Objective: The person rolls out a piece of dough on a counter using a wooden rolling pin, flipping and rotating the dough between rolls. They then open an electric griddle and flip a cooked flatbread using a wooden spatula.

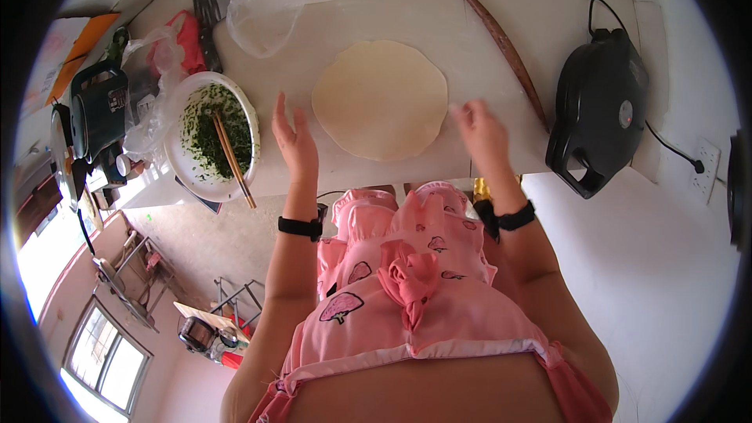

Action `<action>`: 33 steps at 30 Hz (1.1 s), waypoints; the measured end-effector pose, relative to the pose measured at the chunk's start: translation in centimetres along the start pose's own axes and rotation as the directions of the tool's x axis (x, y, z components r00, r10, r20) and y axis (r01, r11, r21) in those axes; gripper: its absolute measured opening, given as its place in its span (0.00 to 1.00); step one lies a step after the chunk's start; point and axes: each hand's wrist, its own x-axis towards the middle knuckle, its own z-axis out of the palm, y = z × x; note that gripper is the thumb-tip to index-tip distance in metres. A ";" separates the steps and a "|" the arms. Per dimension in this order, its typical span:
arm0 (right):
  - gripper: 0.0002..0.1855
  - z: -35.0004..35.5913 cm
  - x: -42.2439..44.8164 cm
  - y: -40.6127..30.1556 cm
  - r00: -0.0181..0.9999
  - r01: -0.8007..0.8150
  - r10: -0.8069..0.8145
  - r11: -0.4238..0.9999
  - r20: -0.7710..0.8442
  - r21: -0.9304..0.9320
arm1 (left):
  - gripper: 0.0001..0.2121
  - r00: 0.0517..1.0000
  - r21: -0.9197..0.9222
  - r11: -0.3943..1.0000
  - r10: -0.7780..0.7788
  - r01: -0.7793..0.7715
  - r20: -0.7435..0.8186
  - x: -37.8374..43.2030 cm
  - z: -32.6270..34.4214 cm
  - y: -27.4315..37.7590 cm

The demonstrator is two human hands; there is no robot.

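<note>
A thin, round sheet of rolled dough [379, 101] lies flat on the pale worktop [376, 17]. To its left, my left hand [295, 144] is raised with its fingers apart and nothing in it. My right hand [484, 134] is just beyond the dough's right edge, fingers bent and blurred by motion; no object shows in it. Left of my left hand, a white bowl [170, 129] holds chopped green leaves [205, 123], with a pair of wooden chopsticks [226, 147] leaning across its rim.
A closed black electric baking pan [605, 100] stands at the right, its cord running toward a wall socket [703, 170]. Two tapered wooden rolling pins [505, 47] lie at the back right. Clear plastic film [264, 12] lies at the back, and a dark green appliance [100, 108] stands far left.
</note>
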 end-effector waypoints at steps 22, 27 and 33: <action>0.17 -0.6 0.6 1.7 0.826 0.501 -0.474 0.865 -0.304 0.013 | 0.31 0.880 0.481 0.740 0.352 -0.470 0.318 -1.6 4.4 2.6; 0.19 -0.4 3.9 -1.1 0.718 0.693 -0.695 0.718 -0.024 -0.066 | 0.30 0.867 0.577 0.647 0.390 -0.498 0.310 0.3 3.5 2.5; 0.23 -0.1 8.7 -0.7 0.622 0.585 -0.714 0.696 -0.321 -0.417 | 0.30 0.888 0.652 0.622 0.418 -0.435 0.194 3.8 4.9 0.2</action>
